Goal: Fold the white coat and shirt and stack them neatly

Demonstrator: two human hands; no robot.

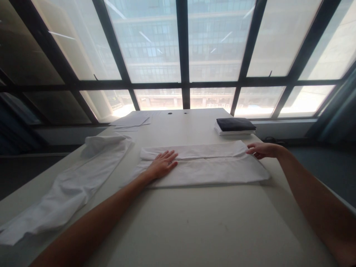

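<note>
A white cloth (211, 171) lies folded into a long flat strip across the table, its upper layer turned over along the far side. My left hand (162, 164) rests flat on the left part of this cloth, fingers spread. At the right end, my right hand (261, 149) has its fingers closed on the cloth's far right corner.
A second white cloth (75, 185) lies loosely along the left of the white table (194, 222). Sheets of paper (130, 120) are at the far left. A dark folded cloth (236, 124) sits on white folded cloth (222, 132) at the far right. Windows stand behind.
</note>
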